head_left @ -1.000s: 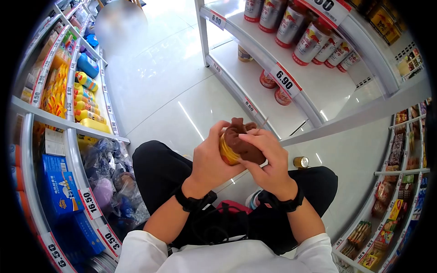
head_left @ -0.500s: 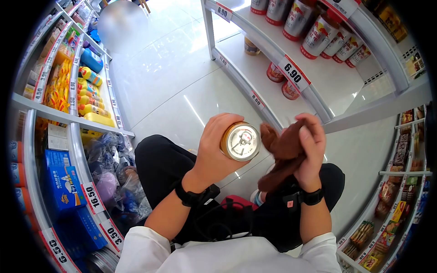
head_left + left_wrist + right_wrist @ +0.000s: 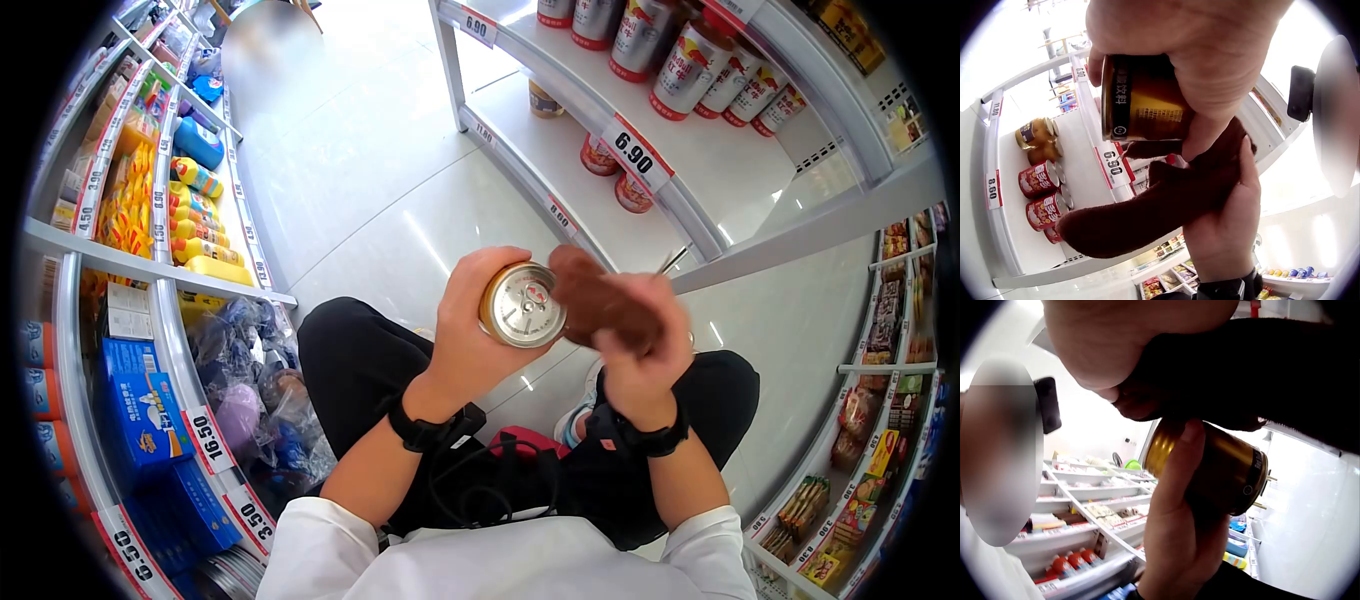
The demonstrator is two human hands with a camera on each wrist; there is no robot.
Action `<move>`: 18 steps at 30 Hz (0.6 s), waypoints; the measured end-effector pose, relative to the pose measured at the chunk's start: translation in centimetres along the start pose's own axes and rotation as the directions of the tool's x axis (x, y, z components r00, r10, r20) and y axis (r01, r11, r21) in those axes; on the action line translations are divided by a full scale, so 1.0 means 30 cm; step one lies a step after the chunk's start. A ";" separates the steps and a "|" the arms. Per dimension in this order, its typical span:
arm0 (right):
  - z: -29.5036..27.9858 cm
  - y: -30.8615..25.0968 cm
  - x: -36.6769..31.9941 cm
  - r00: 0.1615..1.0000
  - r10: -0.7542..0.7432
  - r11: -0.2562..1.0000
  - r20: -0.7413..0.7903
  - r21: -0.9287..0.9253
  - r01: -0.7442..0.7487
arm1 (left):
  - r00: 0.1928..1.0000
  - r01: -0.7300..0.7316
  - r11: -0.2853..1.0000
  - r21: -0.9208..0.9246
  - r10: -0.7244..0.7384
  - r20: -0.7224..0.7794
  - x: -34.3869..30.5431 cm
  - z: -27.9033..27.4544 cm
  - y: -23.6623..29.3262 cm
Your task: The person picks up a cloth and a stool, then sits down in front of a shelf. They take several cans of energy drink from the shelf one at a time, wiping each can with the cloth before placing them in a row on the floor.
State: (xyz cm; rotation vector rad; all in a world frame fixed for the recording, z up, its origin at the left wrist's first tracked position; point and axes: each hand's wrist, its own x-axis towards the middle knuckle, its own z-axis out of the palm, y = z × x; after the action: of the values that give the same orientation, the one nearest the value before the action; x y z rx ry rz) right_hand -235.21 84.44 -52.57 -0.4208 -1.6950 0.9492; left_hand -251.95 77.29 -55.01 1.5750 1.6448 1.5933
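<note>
A gold can [image 3: 524, 304] is gripped by my left hand [image 3: 476, 335], its silver end facing up toward the head view. My right hand [image 3: 645, 345] holds a bunched brown cloth [image 3: 612, 305] against or close beside the can's right side. From the left wrist view, the can [image 3: 1147, 100] shows a black band with lettering, and the cloth [image 3: 1147, 219] hangs long below it. In the right wrist view the left thumb lies along the can [image 3: 1225, 465], and the cloth [image 3: 1229, 375] looks almost black above it.
Red-and-silver cans [image 3: 690, 70] stand on a white shelf at the upper right, with red cans [image 3: 633, 192] on the level below. Yellow bottles [image 3: 205, 250], plastic-wrapped goods [image 3: 240, 390] and blue boxes [image 3: 140, 415] fill the left shelves. Snack packs [image 3: 800, 505] line the right side.
The cloth first covered the can's top, then came away to the right, baring the silver end. Since then my right hand has moved back left, bringing the cloth to the can's side.
</note>
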 end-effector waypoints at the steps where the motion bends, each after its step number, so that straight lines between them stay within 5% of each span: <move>1: -0.002 -0.005 0.017 0.980 -0.125 0.981 0.157 -0.129 0.146 | 0.998 -0.060 0.997 0.043 0.060 -0.005 0.003 0.004 -0.003; 2: 0.000 -0.014 0.033 0.920 -0.221 0.925 0.322 -0.231 0.303 | 0.993 -0.119 0.989 0.086 0.120 -0.007 0.005 0.007 -0.009; 6: 0.044 0.019 0.010 0.908 -0.230 0.878 0.350 -0.327 0.349 | 0.982 -0.175 0.964 0.203 0.185 -0.035 -0.005 0.028 -0.054; 15: 0.017 0.023 0.044 0.954 -0.006 0.863 0.301 -0.480 0.156 | 0.967 -0.165 0.887 0.431 0.233 -0.107 0.022 0.043 -0.031; 17: 0.011 0.010 0.044 0.932 0.201 0.862 0.301 -0.506 -0.022 | 0.957 -0.191 0.846 0.498 0.274 -0.100 0.022 0.041 -0.029; 18: -0.005 -0.003 0.051 0.938 0.185 0.859 0.294 -0.512 -0.009 | 0.964 -0.183 0.863 0.471 0.253 -0.088 0.022 0.046 -0.015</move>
State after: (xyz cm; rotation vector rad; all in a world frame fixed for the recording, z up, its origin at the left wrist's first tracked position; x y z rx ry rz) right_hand -235.57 85.49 -51.51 -0.7311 -2.2638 0.6580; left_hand -251.19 78.61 -55.54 1.9782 2.1090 1.5297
